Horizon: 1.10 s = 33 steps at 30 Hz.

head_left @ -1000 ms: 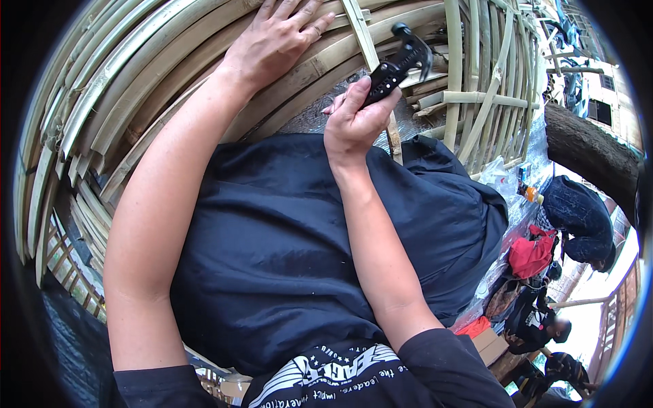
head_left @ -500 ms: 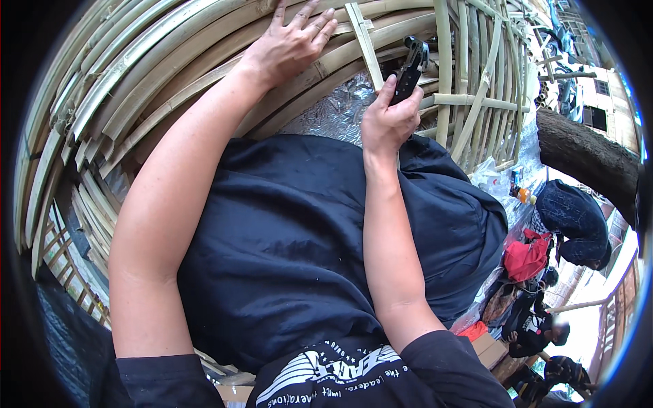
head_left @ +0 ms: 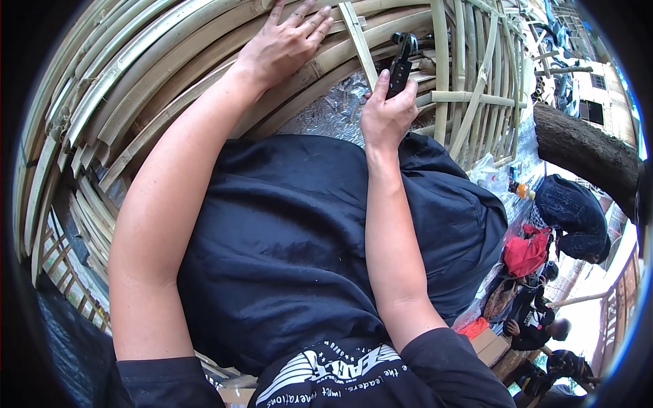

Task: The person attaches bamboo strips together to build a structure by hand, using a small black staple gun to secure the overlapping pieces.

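Note:
My left hand (head_left: 282, 53) lies with its fingers spread on a stack of long split-bamboo strips (head_left: 160, 78) that curve across the far side. In my right hand (head_left: 388, 121) is a black hand tool (head_left: 401, 71) with a hooked, shiny metal head and round marks along its handle. The fingers wrap the handle, and the head points away from me toward the bamboo. Just left of the tool, a short pale bamboo slat (head_left: 358, 44) crosses over the strips. Its near end is by my right thumb. Dark cloth (head_left: 286, 224) covers my lap.
A bamboo lattice (head_left: 476, 98) stands on the far right, beside a thick tree trunk (head_left: 578, 139). Silver foil sheeting (head_left: 330, 112) shows under the strips. Rightward are a red bag (head_left: 526, 251), a cardboard box (head_left: 490, 347) and several people, one a person in black (head_left: 537, 316).
My right hand and the tool have shifted slightly left, and the tool's head has tipped a little leftward. My left hand remains spread on the bamboo, with only a slight shift.

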Available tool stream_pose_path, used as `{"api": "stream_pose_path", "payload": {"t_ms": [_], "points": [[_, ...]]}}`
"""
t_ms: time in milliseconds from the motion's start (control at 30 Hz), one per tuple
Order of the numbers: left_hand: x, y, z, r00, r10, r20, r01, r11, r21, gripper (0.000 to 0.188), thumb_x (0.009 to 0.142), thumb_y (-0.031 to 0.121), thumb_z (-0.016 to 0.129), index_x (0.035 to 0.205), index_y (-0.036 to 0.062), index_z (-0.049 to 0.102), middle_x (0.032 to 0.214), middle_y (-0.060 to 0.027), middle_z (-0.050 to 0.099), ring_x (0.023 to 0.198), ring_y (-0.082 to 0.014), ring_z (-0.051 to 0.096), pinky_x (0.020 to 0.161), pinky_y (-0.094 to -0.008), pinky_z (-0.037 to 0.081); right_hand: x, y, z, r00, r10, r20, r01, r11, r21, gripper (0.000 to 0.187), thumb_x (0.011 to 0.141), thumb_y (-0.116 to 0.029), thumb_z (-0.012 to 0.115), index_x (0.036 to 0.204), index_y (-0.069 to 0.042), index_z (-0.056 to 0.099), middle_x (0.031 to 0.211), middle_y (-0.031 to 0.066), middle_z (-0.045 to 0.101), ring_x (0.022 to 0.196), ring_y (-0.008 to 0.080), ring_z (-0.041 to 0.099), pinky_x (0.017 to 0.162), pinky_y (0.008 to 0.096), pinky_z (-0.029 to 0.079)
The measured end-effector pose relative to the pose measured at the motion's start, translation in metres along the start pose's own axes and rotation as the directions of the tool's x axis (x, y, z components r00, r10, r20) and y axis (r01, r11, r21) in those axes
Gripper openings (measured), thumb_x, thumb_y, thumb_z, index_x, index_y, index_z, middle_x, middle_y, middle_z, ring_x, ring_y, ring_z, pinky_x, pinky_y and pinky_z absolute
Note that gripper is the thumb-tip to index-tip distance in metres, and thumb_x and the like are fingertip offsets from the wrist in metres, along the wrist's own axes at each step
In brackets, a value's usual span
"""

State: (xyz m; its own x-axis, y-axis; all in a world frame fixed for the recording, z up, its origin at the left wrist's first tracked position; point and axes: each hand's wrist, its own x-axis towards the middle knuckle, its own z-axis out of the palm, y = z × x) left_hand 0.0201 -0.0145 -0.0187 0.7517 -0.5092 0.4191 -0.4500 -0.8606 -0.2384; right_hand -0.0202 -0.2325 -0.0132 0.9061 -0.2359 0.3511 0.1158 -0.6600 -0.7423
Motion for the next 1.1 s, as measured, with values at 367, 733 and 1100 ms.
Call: {"api": "stream_pose_path", "payload": {"t_ms": [367, 733, 1100], "points": [[0.004, 0.001, -0.002, 0.997, 0.077, 0.027, -0.079, 0.994, 0.071, 0.048, 0.094, 0.016, 0.053, 0.138, -0.0025, 0.058, 0.15, -0.0193, 0.055, 0.146, -0.0343, 0.046, 0.114, -0.0738, 0.032, 0.002, -0.003, -0.01, 0.998, -0.052, 0.046, 0.052, 0.999, -0.007, 0.023, 0.101, -0.018, 0.063, 0.098, 0.003, 0.053, 0.073, 0.0225, 0.066, 0.069, 0.0442, 0.069, 0.062, 0.0494, 0.051], [0.009, 0.005, 0.004, 0.998, 0.057, 0.04, -0.057, 0.998, -0.005, 0.046, 0.098, 0.011, 0.047, 0.141, -0.0036, 0.055, 0.154, -0.0189, 0.051, 0.149, -0.0303, 0.042, 0.116, -0.0788, 0.023, 0.008, -0.014, -0.021, 0.987, -0.108, 0.122, 0.125, 0.983, -0.138, 0.022, 0.1, -0.015, 0.063, 0.1, 0.003, 0.052, 0.077, 0.026, 0.068, 0.075, 0.0467, 0.069, 0.067, 0.0524, 0.052], [0.007, 0.003, 0.006, 0.999, 0.04, 0.023, -0.039, 0.998, -0.052, 0.047, 0.099, 0.012, 0.045, 0.142, -0.0033, 0.055, 0.157, -0.0183, 0.049, 0.15, -0.03, 0.04, 0.119, -0.073, 0.025, 0.008, -0.004, -0.016, 0.983, -0.122, 0.14, 0.136, 0.986, -0.095, 0.02, 0.098, -0.014, 0.065, 0.102, 0.003, 0.056, 0.083, 0.0251, 0.07, 0.079, 0.0464, 0.07, 0.071, 0.0524, 0.053]]}}
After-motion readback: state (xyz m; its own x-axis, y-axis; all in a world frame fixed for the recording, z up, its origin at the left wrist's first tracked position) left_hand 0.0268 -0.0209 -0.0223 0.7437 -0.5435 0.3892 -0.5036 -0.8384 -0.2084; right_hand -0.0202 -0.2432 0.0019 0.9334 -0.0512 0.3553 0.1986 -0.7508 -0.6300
